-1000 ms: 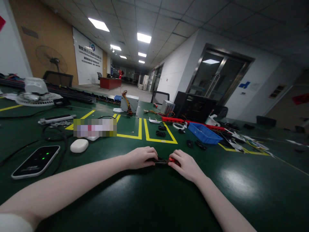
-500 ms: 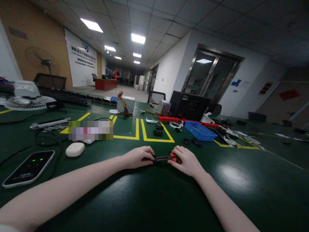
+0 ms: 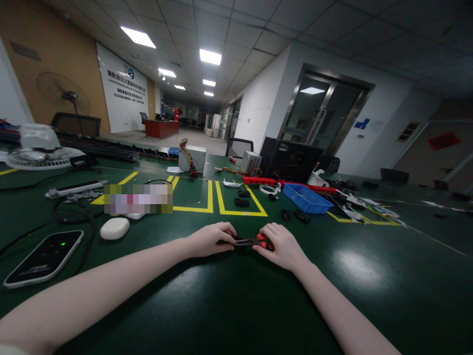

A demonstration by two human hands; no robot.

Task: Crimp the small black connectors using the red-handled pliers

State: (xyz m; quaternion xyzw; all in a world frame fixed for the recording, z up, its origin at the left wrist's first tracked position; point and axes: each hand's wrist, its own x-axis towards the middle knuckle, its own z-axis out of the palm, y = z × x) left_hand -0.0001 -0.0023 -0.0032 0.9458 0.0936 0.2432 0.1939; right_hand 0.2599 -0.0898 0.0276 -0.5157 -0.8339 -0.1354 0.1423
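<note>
Gripping: my right hand (image 3: 281, 245) is curled round the red-and-black handles of a pair of pliers (image 3: 248, 242), the grips smooth-looking, the head bare grey metal.
Left hand: my left hand (image 3: 216, 239) has thumb and fingers closed on a narrow dark piece (image 3: 235, 242) at the pliers' far end; my fingers hide much of it, so I cannot tell whether it is separate.
Pliers: lying sideways between my two hands, just above or on the table; I cannot tell if they touch it.
Table (image 3: 207, 305): dark green, flat and glossy, with pale glare to the right of my right forearm.
Yellow tape (image 3: 244, 214): straight matte strips forming open-sided rectangles beyond my hands.
Black cable bundles (image 3: 242, 202): small and compact, within one taped outline.
Blue tray (image 3: 308, 199): rectangular, shallow, plastic-looking, beyond my right hand and to its right.
White case (image 3: 115, 229): rounded, smooth, well left of my left hand.
Black device (image 3: 44, 259): flat slab, glossy face, pale rim, one green light, nearer me than the case.
Metal box (image 3: 195, 160): grey, square-edged, with multicoloured wires bunched against it, farther back.
</note>
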